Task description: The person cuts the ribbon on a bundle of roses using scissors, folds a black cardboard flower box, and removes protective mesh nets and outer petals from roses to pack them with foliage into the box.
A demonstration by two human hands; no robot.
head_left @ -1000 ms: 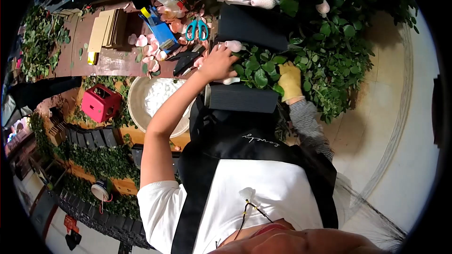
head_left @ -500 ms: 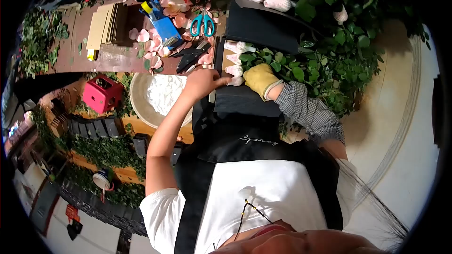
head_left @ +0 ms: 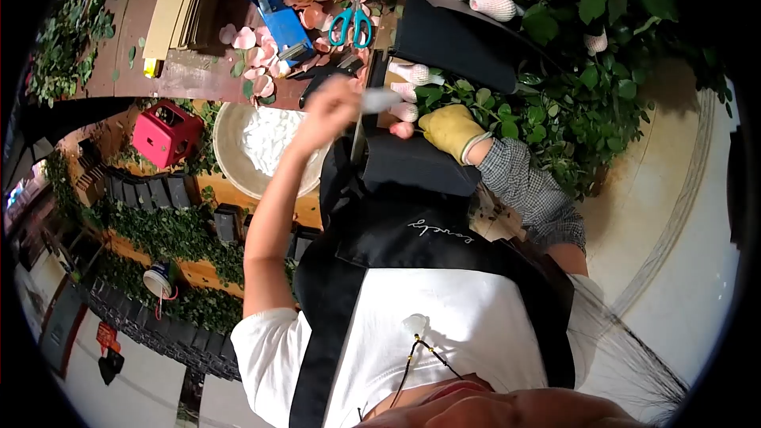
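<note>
My left hand (head_left: 331, 113), bare and blurred by motion, is closed on a whitish protective net sleeve (head_left: 382, 101), also blurred. Just right of it, a bare pink rosebud (head_left: 402, 129) lies at the near end of a row of netted rosebuds (head_left: 404, 112) on a cardboard wrap. My right hand (head_left: 454, 133), in a yellow glove, is closed beside that bud, around its stem as far as I can see; the fingertips are partly hidden. Black corrugated wrap (head_left: 420, 165) lies below the row, and leafy stems (head_left: 539, 123) spread out to the right.
A round basin (head_left: 224, 160) of white net sleeves stands lower left, near a pink stool (head_left: 166, 135). On the table lie teal scissors (head_left: 350, 28), a blue tool (head_left: 289, 32), a black stapler-like tool (head_left: 321, 79), loose petals (head_left: 258, 55) and cardboard sheets (head_left: 176, 20). More netted roses (head_left: 495, 6) lie at the top.
My left hand has moved up and away from the nearest rosebud, taking its white net off. That bud now shows bare pink. My gloved right hand stays beside it.
</note>
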